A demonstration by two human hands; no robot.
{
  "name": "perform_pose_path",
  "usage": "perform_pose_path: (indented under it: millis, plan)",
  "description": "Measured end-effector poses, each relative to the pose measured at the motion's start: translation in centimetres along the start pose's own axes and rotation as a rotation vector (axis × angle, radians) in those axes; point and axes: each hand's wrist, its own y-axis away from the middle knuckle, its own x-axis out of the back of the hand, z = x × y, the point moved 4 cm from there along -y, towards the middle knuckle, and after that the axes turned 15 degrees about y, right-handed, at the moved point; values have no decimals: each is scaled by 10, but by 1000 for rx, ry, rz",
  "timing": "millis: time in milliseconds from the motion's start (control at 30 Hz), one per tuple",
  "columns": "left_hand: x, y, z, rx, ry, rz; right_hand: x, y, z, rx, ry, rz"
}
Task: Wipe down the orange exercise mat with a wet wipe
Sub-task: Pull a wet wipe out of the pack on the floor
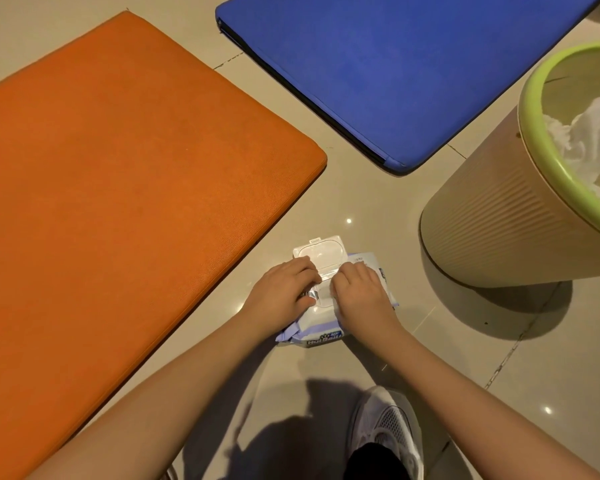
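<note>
The orange exercise mat (pixel 118 188) lies flat on the tiled floor and fills the left side. To the right of its near corner sits a white and purple wet wipe pack (pixel 321 332), its plastic lid (pixel 321 252) flipped open away from me. My left hand (pixel 281 294) grips the pack's left part and holds it down. My right hand (pixel 359 292) is on the right part, its curled fingertips pinching at the wet wipe in the dispenser opening (pixel 323 289). Both hands hide most of the pack's top.
A blue mat (pixel 395 64) lies at the back, right of the orange one. A beige waste bin (pixel 499 216) with a green rim and a crumpled white wipe inside stands at the right. My white shoe (pixel 388 431) is on the floor below the pack.
</note>
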Motion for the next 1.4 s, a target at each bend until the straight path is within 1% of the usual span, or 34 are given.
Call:
perform_pose_path:
  millis: [100,200,267,333,500,633,767,833,900,967,1000,1067,1200,1400]
  plan:
    - [1,-1,1,35,4,-3,3,6,1,-54,-47,41]
    - [1,-1,2,44,10,4,4,4,5,-23,-31,49]
    - [1,-2,2,39,2,2,3,-2,9,4,11,23]
    - [1,-2,2,40,-4,-5,2,-6,9,38,43,-36]
    - [0,-2,0,40,-15,-18,7,-2,5,42,13,-73]
    - [1,-3,-2,50,4,-17,13,4,3,-26,-118,25]
    - [3,-3,-2,64,34,-23,26,13,8,-118,-222,40]
    - [4,-3,-1,58,27,-26,34,14,12,-174,-278,23]
    - [4,-3,-1,53,13,-32,38,15,11,-208,-383,-33]
    - [3,-3,0,53,6,-35,36,18,9,-197,-463,-85]
    - [3,-3,0,53,3,-34,34,18,7,-182,-458,-94]
    - [3,-2,2,55,-5,-35,32,17,7,-143,-395,-64]
    - [4,-3,3,68,-12,-42,41,10,13,-128,-375,100]
    - [5,-2,3,78,-27,-55,57,22,24,-210,-358,165]
